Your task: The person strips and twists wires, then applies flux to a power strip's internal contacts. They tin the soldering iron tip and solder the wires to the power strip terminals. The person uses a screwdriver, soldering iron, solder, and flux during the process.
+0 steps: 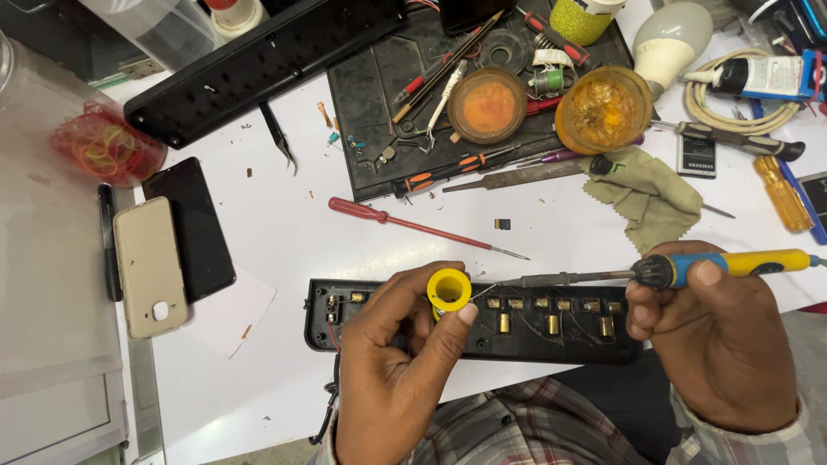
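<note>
Left hand [392, 344] pinches a yellow plastic solder spool [449, 290], right hand [715, 344] grips a yellow-handled soldering iron [655, 271] over the opened black power strip [534, 323] (brass contacts exposed, cover off).

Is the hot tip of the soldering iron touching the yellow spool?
Apart. The head view shows white table between the soldering iron tip and the yellow solder spool held in the left hand.

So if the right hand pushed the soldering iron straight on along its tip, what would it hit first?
Probably the yellow solder spool held in the left hand. The right hand points the soldering iron leftward at it, above the open power strip; depth is unclear.
</note>
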Action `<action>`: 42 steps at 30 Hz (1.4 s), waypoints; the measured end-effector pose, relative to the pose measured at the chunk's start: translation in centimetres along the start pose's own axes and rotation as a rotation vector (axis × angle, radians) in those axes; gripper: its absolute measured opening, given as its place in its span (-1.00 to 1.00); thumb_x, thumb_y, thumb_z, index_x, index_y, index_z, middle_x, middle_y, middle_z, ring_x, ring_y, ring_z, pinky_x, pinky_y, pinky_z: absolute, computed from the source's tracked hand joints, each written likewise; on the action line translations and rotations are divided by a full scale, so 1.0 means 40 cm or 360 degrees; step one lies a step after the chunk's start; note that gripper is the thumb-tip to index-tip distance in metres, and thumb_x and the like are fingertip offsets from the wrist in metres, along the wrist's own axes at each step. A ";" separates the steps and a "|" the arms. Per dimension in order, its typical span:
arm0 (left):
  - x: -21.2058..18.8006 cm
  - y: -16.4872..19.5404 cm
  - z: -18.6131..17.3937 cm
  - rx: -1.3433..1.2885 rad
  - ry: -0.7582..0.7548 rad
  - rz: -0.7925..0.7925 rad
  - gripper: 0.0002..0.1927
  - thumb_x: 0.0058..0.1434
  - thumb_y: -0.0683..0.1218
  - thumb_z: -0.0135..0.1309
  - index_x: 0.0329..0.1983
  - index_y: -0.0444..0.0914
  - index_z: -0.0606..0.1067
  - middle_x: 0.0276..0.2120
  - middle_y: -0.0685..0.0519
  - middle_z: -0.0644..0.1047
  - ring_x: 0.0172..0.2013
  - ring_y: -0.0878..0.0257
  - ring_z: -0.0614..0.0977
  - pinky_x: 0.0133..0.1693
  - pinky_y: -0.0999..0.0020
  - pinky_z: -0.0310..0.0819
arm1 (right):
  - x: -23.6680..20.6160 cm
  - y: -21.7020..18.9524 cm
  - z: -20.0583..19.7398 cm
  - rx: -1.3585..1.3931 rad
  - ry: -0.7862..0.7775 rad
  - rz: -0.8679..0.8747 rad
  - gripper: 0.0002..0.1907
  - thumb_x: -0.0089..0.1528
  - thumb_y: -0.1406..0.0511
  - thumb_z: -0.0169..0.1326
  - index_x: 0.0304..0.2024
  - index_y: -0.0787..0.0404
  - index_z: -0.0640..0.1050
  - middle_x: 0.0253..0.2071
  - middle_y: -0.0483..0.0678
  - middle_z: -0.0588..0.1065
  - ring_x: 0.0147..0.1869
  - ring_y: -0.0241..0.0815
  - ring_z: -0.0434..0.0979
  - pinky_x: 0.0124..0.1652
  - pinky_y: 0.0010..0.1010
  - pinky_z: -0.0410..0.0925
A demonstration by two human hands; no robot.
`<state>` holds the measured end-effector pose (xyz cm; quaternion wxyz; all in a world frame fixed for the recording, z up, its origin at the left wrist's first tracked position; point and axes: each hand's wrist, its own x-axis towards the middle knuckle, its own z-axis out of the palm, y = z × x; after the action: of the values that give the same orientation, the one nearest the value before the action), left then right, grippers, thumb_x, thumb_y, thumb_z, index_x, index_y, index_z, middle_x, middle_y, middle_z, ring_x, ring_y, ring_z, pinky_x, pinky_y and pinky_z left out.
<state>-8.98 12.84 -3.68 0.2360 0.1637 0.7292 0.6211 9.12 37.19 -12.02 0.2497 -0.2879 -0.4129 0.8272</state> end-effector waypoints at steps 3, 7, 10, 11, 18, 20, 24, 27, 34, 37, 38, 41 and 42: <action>0.000 0.001 0.002 -0.0007 -0.0002 0.0002 -0.68 0.18 -0.14 0.27 0.01 -0.31 0.66 -0.46 0.18 0.44 -0.55 0.51 0.26 -0.52 0.55 0.11 | 0.003 0.003 -0.001 -0.0004 -0.0003 -0.0007 -0.61 0.43 0.20 0.02 0.09 0.44 0.51 -0.20 0.21 0.54 -0.24 -0.01 0.50 -0.26 -0.13 0.37; 0.001 0.005 0.004 -0.0007 -0.0006 0.0010 -0.67 0.17 -0.14 0.26 0.01 -0.31 0.65 -0.44 0.19 0.47 -0.54 0.52 0.27 -0.53 0.55 0.12 | 0.003 0.003 -0.004 0.0003 -0.0006 0.0036 -0.59 0.43 0.17 0.01 0.08 0.44 0.51 -0.20 0.20 0.54 -0.24 -0.04 0.50 -0.27 -0.15 0.37; 0.003 0.008 0.005 -0.0008 -0.0012 -0.0014 -0.67 0.18 -0.13 0.26 0.02 -0.30 0.66 -0.45 0.18 0.45 -0.54 0.51 0.27 -0.53 0.56 0.12 | 0.004 0.003 -0.005 0.0012 -0.0011 0.0042 -0.58 0.43 0.16 0.01 0.07 0.45 0.51 -0.20 0.20 0.54 -0.25 -0.04 0.49 -0.28 -0.16 0.36; 0.003 0.009 0.005 -0.0011 -0.0011 -0.0023 -0.66 0.18 -0.13 0.26 0.02 -0.30 0.66 -0.45 0.18 0.44 -0.54 0.51 0.27 -0.53 0.56 0.12 | 0.004 0.003 -0.006 0.0019 -0.0020 0.0042 -0.58 0.43 0.16 0.00 0.07 0.45 0.51 -0.20 0.20 0.54 -0.25 -0.04 0.49 -0.28 -0.16 0.36; 0.007 0.011 0.007 -0.0003 -0.0014 -0.0017 -0.67 0.17 -0.12 0.26 0.01 -0.30 0.65 -0.45 0.20 0.44 -0.54 0.52 0.27 -0.53 0.56 0.13 | 0.009 0.005 -0.013 0.0043 -0.0122 0.0055 -0.57 0.47 0.13 0.01 0.00 0.46 0.52 -0.20 0.16 0.55 -0.25 -0.07 0.48 -0.29 -0.21 0.34; 0.008 0.010 0.007 0.0002 -0.0014 -0.0037 -0.67 0.17 -0.12 0.26 0.01 -0.30 0.66 -0.48 0.20 0.41 -0.54 0.52 0.27 -0.53 0.56 0.13 | 0.013 0.006 -0.015 0.0073 -0.0082 0.0102 -0.57 0.46 0.12 0.00 0.01 0.43 0.52 -0.21 0.14 0.54 -0.26 -0.11 0.46 -0.30 -0.24 0.32; 0.007 0.007 0.003 0.0004 0.0001 -0.0025 -0.66 0.17 -0.14 0.26 0.02 -0.30 0.65 -0.51 0.19 0.39 -0.56 0.51 0.26 -0.53 0.57 0.12 | 0.016 0.008 -0.019 0.0074 -0.0069 0.0107 -0.57 0.46 0.11 0.00 0.00 0.41 0.54 -0.22 0.12 0.54 -0.28 -0.15 0.45 -0.32 -0.28 0.30; 0.006 0.007 -0.003 -0.0035 0.0030 0.0028 -0.65 0.18 -0.16 0.26 0.04 -0.33 0.64 -0.45 0.18 0.42 -0.51 0.51 0.28 -0.50 0.57 0.14 | 0.016 0.009 -0.020 0.0095 -0.0046 0.0132 -0.58 0.46 0.11 0.01 0.01 0.40 0.54 -0.22 0.12 0.54 -0.28 -0.15 0.44 -0.32 -0.28 0.30; -0.002 0.021 -0.039 -0.0005 0.0118 0.0046 -0.65 0.16 -0.19 0.26 0.03 -0.35 0.63 -0.23 0.11 0.60 -0.44 0.50 0.40 -0.37 0.57 0.35 | 0.016 0.010 -0.009 0.0095 -0.0042 0.0171 -0.59 0.45 0.11 0.02 0.03 0.37 0.54 -0.22 0.10 0.54 -0.28 -0.14 0.45 -0.31 -0.29 0.32; -0.006 0.022 -0.034 -0.0028 0.0082 0.0047 -0.65 0.16 -0.18 0.26 0.03 -0.35 0.63 -0.21 0.09 0.64 -0.43 0.49 0.44 -0.37 0.56 0.37 | 0.011 0.013 0.002 0.0064 -0.0020 0.0180 -0.58 0.44 0.10 0.02 0.03 0.36 0.54 -0.22 0.10 0.55 -0.28 -0.15 0.45 -0.31 -0.29 0.32; -0.006 0.022 -0.031 -0.0048 0.0058 0.0061 -0.66 0.17 -0.18 0.26 0.03 -0.35 0.63 -0.19 0.09 0.64 -0.42 0.50 0.45 -0.36 0.56 0.37 | 0.010 0.015 0.006 0.0066 -0.0024 0.0180 -0.58 0.45 0.10 0.02 0.04 0.37 0.54 -0.22 0.10 0.55 -0.28 -0.15 0.45 -0.31 -0.29 0.32; -0.003 0.021 -0.026 -0.0057 -0.0017 0.0094 -0.67 0.19 -0.17 0.24 0.03 -0.33 0.62 -0.18 0.09 0.64 -0.43 0.49 0.44 -0.37 0.57 0.36 | 0.008 0.017 0.013 0.0075 -0.0036 0.0160 -0.59 0.45 0.11 0.02 0.05 0.37 0.55 -0.22 0.11 0.55 -0.29 -0.14 0.46 -0.31 -0.30 0.32; -0.002 0.021 -0.024 -0.0059 -0.0017 0.0089 -0.67 0.19 -0.17 0.25 0.02 -0.33 0.63 -0.19 0.09 0.64 -0.44 0.50 0.44 -0.38 0.57 0.36 | 0.008 0.016 0.014 0.0079 -0.0039 0.0149 -0.59 0.45 0.12 0.02 0.05 0.38 0.55 -0.22 0.12 0.56 -0.29 -0.14 0.46 -0.31 -0.30 0.32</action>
<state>-9.49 12.15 -2.75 0.2254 0.1830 0.7115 0.6399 8.40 36.73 -12.36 0.2126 -0.2904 -0.3812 0.8515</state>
